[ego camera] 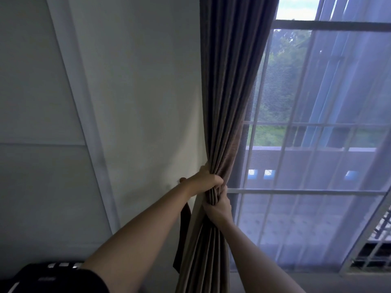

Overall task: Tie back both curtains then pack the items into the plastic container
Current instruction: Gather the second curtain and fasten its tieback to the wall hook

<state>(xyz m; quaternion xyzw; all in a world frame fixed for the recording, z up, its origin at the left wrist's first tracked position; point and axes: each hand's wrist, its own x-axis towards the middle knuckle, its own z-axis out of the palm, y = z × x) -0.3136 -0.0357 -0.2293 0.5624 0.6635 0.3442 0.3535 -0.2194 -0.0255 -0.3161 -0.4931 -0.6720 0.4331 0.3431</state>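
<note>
Brown curtain [230, 102], gathered into one bunch between the wall [137, 102] and the window [296, 24]. My left hand [206, 180] curls tight round its folds, and my right hand [218, 208] grips them just below. A dark tie-back strap [183, 240] hangs beside the bunch, and a sheer curtain [317, 166] veils the glass.

Dark tieback strap [182, 240], top behind left forearm [148, 225]

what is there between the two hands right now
Only the bunched curtain: the left hand grips it right above the right hand, as the head view shows.
</note>
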